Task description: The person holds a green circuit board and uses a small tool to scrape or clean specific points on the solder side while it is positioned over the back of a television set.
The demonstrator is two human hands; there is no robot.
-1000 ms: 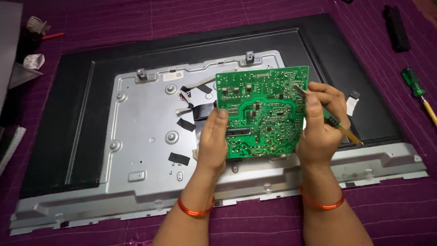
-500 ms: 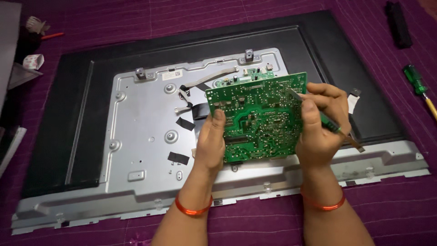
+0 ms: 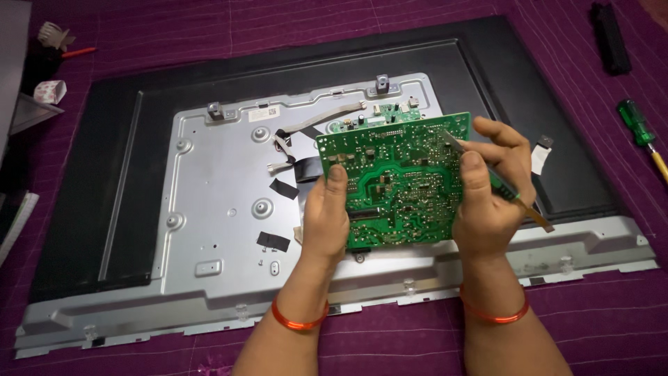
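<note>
Green circuit board [image 3: 400, 184] held up over metal back panel [image 3: 229, 209], solder side facing camera. Left hand [image 3: 327, 212] grip clenched on left edge; right hand [image 3: 490, 195] grasps right edge plus screwdriver [image 3: 518, 202] — crowded grip, board may slip; tip near joints risks scratching traces
</note>
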